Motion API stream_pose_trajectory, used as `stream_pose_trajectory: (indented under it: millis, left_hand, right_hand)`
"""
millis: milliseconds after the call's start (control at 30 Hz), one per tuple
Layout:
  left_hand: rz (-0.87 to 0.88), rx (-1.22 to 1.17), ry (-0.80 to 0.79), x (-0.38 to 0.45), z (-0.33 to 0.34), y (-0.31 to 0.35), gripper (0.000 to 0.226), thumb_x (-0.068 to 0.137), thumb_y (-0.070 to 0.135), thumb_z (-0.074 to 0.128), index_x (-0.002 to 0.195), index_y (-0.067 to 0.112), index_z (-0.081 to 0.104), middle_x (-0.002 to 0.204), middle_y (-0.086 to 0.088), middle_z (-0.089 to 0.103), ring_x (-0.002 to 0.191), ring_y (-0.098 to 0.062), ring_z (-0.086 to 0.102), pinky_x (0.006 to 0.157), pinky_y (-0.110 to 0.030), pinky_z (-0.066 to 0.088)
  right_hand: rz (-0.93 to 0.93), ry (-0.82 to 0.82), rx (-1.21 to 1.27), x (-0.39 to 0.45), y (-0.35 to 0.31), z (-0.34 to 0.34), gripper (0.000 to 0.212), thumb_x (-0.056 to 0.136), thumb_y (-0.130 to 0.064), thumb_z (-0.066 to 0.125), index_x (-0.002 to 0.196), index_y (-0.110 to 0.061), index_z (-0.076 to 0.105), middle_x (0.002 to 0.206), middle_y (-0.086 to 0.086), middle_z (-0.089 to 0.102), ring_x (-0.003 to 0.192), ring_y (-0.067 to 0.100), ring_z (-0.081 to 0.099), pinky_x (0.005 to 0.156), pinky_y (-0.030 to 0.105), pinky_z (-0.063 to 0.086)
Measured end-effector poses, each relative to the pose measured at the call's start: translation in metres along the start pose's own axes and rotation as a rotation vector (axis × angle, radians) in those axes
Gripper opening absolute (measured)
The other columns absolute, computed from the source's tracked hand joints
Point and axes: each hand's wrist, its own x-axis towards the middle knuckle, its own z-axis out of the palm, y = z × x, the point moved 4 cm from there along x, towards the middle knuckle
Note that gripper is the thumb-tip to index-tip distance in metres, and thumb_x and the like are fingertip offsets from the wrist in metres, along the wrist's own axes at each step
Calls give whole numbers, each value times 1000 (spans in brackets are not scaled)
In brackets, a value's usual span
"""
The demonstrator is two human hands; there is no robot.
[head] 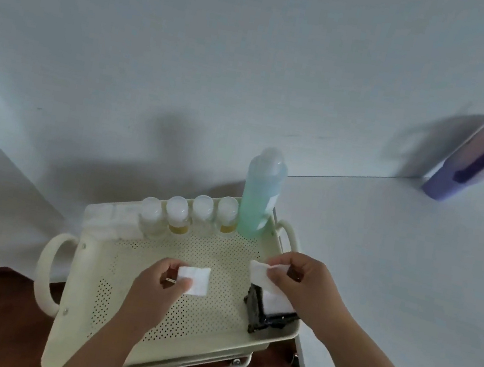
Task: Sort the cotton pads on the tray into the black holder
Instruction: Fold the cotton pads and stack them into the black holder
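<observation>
Head view: a cotton pad [195, 279] is pinched in the left hand [159, 285], another pad [262, 275] in the right hand [298, 281] above the black holder [256, 317] on the tray [211, 319], where it could be dropped beside the stack if released early

A cream perforated tray [211, 322] with looped handles at both ends carries the things. Just under the right hand [300, 284], which pinches a cotton pad [260, 274], the black holder [258, 317] sits in the tray's corner with white pads in it. Beyond the left hand [161, 286], which grips a second pad [194, 279], four small capped bottles [177, 216] line the far rim. A tall green bottle [259, 199] stands beyond the right hand. Folded white material [109, 220] lies in the far corner on the left hand's side.
</observation>
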Motion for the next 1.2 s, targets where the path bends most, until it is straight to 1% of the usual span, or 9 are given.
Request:
stream_pose_trajectory:
  millis: [133,267,433,533,633,800,933,1100,1200]
  left_hand:
    - [94,-37,-60,0,23,29,12,85,21,68,90,31,68,82,11,72,66,-5,63,59,-19,50]
    - [72,-215,-61,-4,38,38,30,84,9,70,99,33,60,90,4,73,79,-12,70,68,-27,56]
    - [5,-421,-7,-9,51,35,32,86,2,67,91,33,61,102,-3,68,83,-15,72,70,-27,57]
    - [-14,-440,-43,-11,58,32,27,87,0,65,79,24,73,109,-1,67,84,-9,71,65,-20,55]
    - [-23,-430,-57,-11,60,29,26,88,2,65,83,25,78,111,5,68,85,-6,71,67,-18,55]
    - [-8,-382,-26,-11,57,29,31,89,6,65,89,35,77,105,7,69,85,-6,71,79,-32,59]
    - [8,-376,-27,-13,56,31,32,90,5,65,91,35,76,109,6,66,85,-4,70,80,-35,60]
    - [6,-409,-38,-16,57,33,34,89,1,64,87,32,77,113,2,64,89,-6,70,75,-26,58]
    - [15,-399,-52,-20,59,39,33,88,2,65,89,33,76,114,4,63,88,-8,70,74,-25,58]
  right_hand:
    - [34,-21,81,-3,10,-11,19,83,-21,69,86,-40,70,70,7,64,62,15,59,56,23,48]
    - [48,-7,169,-6,18,-17,23,80,-15,73,89,-35,64,60,4,49,55,14,45,55,24,41]
    - [130,43,333,-8,32,-21,11,74,-10,79,76,-19,72,62,2,65,58,12,58,56,21,47]
    - [124,72,184,-8,41,-18,7,75,-20,80,76,-25,75,58,-7,60,54,6,53,55,18,43]
    - [113,93,54,-7,48,-11,5,76,-28,78,77,-31,74,64,-5,63,62,6,57,62,23,48]
    - [38,116,-252,-3,48,-1,7,80,-35,72,78,-40,67,76,-13,59,71,4,56,62,15,40]
    - [-45,155,-462,-5,45,0,16,81,-36,68,95,-44,65,86,-11,51,65,0,50,61,13,37]
    - [-113,161,-453,-4,45,0,26,78,-32,70,97,-44,59,83,-16,55,73,0,48,59,13,35]
    - [-194,212,-516,-5,42,0,27,73,-28,73,96,-34,60,94,-14,54,87,10,45,70,21,39]
